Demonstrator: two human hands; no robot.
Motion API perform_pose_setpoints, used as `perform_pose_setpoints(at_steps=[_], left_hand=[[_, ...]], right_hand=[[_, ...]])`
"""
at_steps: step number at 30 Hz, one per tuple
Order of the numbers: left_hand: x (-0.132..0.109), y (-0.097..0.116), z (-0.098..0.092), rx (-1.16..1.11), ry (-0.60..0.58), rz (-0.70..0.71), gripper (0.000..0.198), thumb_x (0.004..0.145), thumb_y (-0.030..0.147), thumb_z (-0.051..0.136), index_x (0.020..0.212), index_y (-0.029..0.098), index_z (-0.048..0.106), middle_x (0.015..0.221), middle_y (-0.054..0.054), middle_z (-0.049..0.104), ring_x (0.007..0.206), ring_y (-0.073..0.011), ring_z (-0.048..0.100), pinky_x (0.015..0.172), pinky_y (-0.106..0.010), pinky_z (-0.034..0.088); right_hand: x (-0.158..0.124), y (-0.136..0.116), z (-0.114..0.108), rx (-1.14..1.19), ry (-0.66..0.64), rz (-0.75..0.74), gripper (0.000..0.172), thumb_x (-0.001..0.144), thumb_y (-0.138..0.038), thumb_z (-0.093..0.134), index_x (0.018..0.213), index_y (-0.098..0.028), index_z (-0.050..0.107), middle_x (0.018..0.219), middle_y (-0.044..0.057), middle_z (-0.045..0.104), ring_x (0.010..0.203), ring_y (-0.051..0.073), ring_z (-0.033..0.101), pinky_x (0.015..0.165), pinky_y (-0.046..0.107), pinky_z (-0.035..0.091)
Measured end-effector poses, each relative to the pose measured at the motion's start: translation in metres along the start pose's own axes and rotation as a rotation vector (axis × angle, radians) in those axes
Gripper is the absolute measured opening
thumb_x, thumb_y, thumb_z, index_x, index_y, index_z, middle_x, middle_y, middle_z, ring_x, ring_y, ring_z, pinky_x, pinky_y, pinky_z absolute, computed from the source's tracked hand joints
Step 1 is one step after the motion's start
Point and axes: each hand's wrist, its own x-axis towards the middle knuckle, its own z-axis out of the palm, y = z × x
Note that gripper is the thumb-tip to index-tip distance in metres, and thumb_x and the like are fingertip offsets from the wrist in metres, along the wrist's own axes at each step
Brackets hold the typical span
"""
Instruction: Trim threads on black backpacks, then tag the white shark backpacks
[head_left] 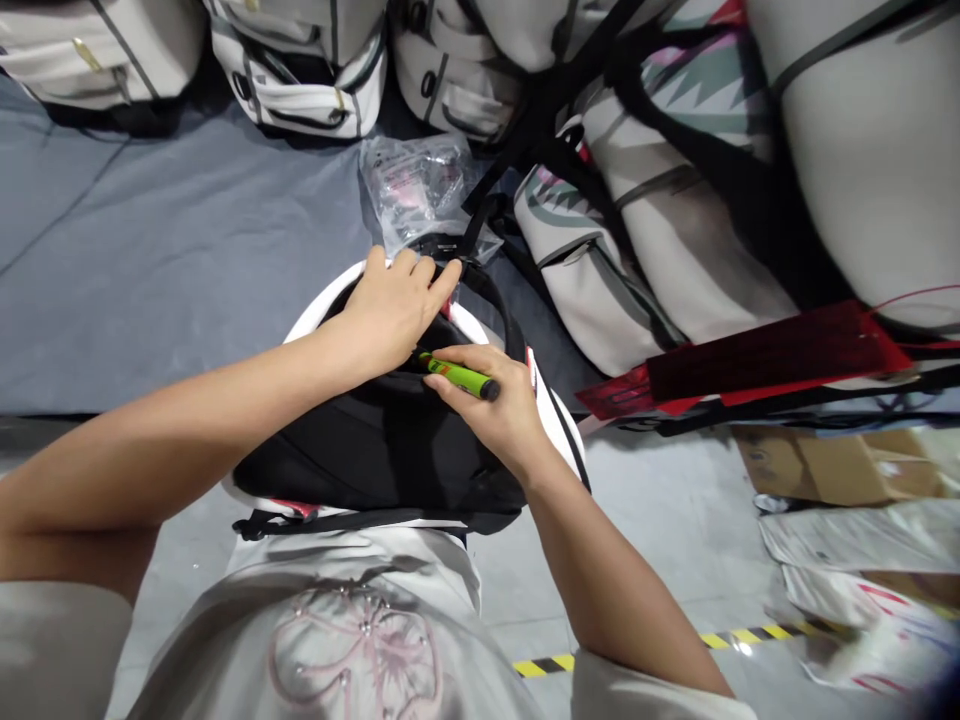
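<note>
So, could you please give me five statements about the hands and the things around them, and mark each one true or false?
1. The right hand holds a green pen-shaped tool. True.
2. The left hand is far away from the backpack. False: it is on the backpack's upper edge.
3. Beyond the backpack lies a clear plastic bag. True.
4. The floor tape is red and white. False: it is yellow and black.
5. A cardboard box shows at the picture's right. True.

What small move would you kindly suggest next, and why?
Perhaps ease the green pen-like tool slightly toward the backpack: the right hand grips it, its far end pointing there, while the left hand rests on the backpack, probably steadying it.
</note>
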Motion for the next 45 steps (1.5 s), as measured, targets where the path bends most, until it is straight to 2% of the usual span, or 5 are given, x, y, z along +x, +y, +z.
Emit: perform_pose_setpoints(at_steps=[7, 19, 29, 39, 45], left_hand=[[0.004, -0.002, 0.003, -0.033, -0.007, 0.001, 0.082, 0.091, 0.036, 0.06, 0.157, 0.017, 0.016, 0.138, -0.017, 0.049, 0.133, -0.0423, 0.039, 0.108, -0.057, 0.028], [0.007, -0.007, -0.005, -0.025, -0.067, 0.057, 0.084, 0.089, 0.047, 0.061, 0.157, 0.019, 0.019, 0.138, -0.016, 0.05, 0.132, -0.0419, 0.041, 0.106, -0.053, 0.029], [0.004, -0.009, -0.006, 0.072, 0.002, 0.096, 0.07, 0.088, 0.024, 0.059, 0.152, 0.011, 0.032, 0.132, -0.019, 0.057, 0.119, -0.0348, 0.05, 0.095, -0.045, 0.037], [0.0, -0.011, -0.004, 0.066, 0.05, 0.1, 0.071, 0.087, 0.023, 0.06, 0.152, 0.012, 0.034, 0.127, -0.018, 0.06, 0.113, -0.0327, 0.053, 0.091, -0.042, 0.038], [0.0, -0.012, 0.002, 0.046, 0.105, 0.099, 0.067, 0.087, 0.022, 0.057, 0.15, 0.012, 0.037, 0.124, -0.017, 0.062, 0.111, -0.0319, 0.053, 0.089, -0.042, 0.038]], right_hand=[[-0.003, -0.006, 0.018, -0.047, 0.13, 0.09, 0.015, 0.084, -0.036, 0.071, 0.091, -0.023, 0.076, 0.093, 0.003, 0.078, 0.09, 0.023, 0.071, 0.088, 0.04, 0.054], [-0.012, -0.02, 0.02, -0.148, 0.118, 0.145, 0.019, 0.088, -0.034, 0.063, 0.096, -0.023, 0.076, 0.099, 0.005, 0.078, 0.096, 0.024, 0.071, 0.094, 0.043, 0.05], [-0.012, -0.025, 0.029, -0.14, 0.198, 0.155, 0.018, 0.086, -0.031, 0.062, 0.097, -0.024, 0.074, 0.1, 0.005, 0.078, 0.095, 0.024, 0.071, 0.102, 0.047, 0.046], [-0.011, -0.03, 0.029, -0.21, 0.181, 0.161, 0.017, 0.086, -0.031, 0.061, 0.094, -0.025, 0.074, 0.098, 0.005, 0.077, 0.096, 0.025, 0.071, 0.102, 0.049, 0.045], [-0.012, -0.028, 0.034, -0.253, 0.254, 0.141, 0.017, 0.086, -0.032, 0.062, 0.091, -0.024, 0.075, 0.094, 0.007, 0.077, 0.097, 0.027, 0.07, 0.101, 0.053, 0.044]])
